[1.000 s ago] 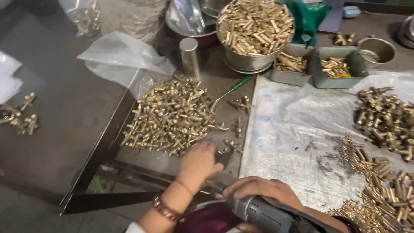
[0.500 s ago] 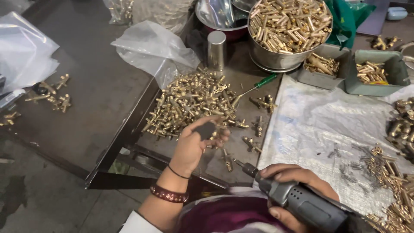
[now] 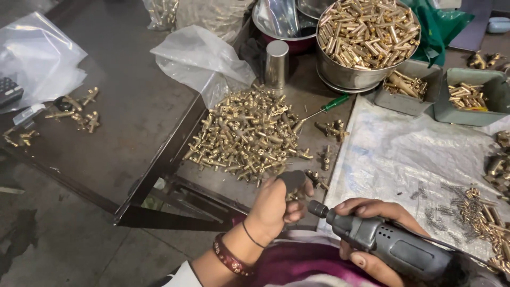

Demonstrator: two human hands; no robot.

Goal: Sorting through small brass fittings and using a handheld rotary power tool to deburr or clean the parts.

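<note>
Your left hand pinches a small brass fitting; your right hand clenches the grey power driver, its tip pointing left, just beside the fitting.

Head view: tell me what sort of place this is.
Probably a small metal-parts assembly workshop. A pile of brass fittings covers the bench, a steel bowl holds more brass pieces, and the right hand holds a grey power screwdriver.

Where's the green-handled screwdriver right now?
In the head view, the green-handled screwdriver lies on the table above centre, just right of the heap of brass fittings and below the steel bowl of brass parts, its handle pointing toward the bowl.
</note>
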